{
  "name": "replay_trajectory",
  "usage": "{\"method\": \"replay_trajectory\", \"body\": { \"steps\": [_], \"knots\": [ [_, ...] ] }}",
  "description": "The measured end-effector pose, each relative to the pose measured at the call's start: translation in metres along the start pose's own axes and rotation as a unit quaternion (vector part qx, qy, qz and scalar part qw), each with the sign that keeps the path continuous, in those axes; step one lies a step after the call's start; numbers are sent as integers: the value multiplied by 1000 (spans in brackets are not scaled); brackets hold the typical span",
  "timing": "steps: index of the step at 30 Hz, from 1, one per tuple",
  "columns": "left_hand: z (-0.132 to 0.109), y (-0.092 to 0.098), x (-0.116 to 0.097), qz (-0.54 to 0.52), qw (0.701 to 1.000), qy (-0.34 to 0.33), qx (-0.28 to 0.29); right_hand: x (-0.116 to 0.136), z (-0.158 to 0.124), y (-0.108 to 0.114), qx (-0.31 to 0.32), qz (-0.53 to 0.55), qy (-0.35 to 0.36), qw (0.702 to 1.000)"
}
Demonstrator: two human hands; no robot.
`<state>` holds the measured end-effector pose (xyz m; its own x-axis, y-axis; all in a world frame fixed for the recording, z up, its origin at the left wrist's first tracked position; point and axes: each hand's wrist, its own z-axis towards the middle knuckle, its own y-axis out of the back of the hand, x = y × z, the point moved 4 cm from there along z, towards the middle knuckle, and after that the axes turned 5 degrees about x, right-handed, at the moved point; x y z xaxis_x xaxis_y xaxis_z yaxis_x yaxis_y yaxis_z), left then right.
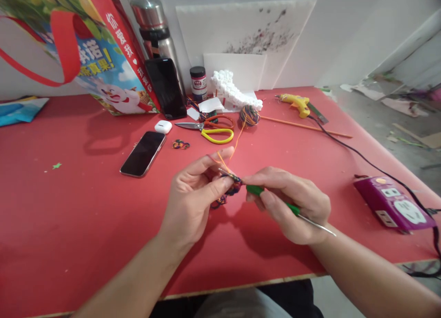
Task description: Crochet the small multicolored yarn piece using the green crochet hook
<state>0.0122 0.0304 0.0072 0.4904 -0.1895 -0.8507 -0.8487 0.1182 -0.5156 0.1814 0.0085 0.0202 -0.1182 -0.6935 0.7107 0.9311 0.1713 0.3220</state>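
Note:
My left hand (193,194) pinches a small dark multicoloured crochet piece (234,185) between thumb and fingers, and part of it hangs below the thumb. Orange yarn (237,142) runs from the raised left index finger back to a multicoloured yarn ball (249,116). In my right hand (292,203) is a crochet hook (255,189) with a green grip, its metal rear end sticking out past the palm. The hook's front end reaches into the crochet piece at the left fingertips. How the loops sit on it is too small to tell.
Behind my hands lie scissors (217,135), a small crocheted bit (181,144), a phone (144,153) and a white earbud case (163,127). Another phone (166,88) leans on a steel flask (151,19). A yellow glue gun (298,104) and purple power strip (392,203) are on the right.

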Motion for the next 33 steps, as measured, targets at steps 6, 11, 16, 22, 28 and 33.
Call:
{"method": "replay_trajectory", "body": {
  "steps": [6, 11, 16, 22, 28, 33],
  "knots": [
    [2, -2, 7, -76, 996, 40, 3, -3, -8, -6, -44, 7, -20, 999],
    [-1, -6, 14, -81, 995, 49, 8, -8, -11, -8, -65, 34, -49, 996],
    [-2, -7, 7, -55, 997, 30, 34, -9, -9, -5, -60, 39, -57, 996],
    [3, -2, 4, -29, 999, 9, 18, -7, -7, -6, -32, 33, -41, 998],
    [2, -7, 9, -74, 997, 31, -2, -5, -7, -7, -40, 8, -18, 999],
    [-1, -10, 17, -126, 991, 52, -14, -6, -7, -7, -57, -12, -43, 997]
  ]
}}
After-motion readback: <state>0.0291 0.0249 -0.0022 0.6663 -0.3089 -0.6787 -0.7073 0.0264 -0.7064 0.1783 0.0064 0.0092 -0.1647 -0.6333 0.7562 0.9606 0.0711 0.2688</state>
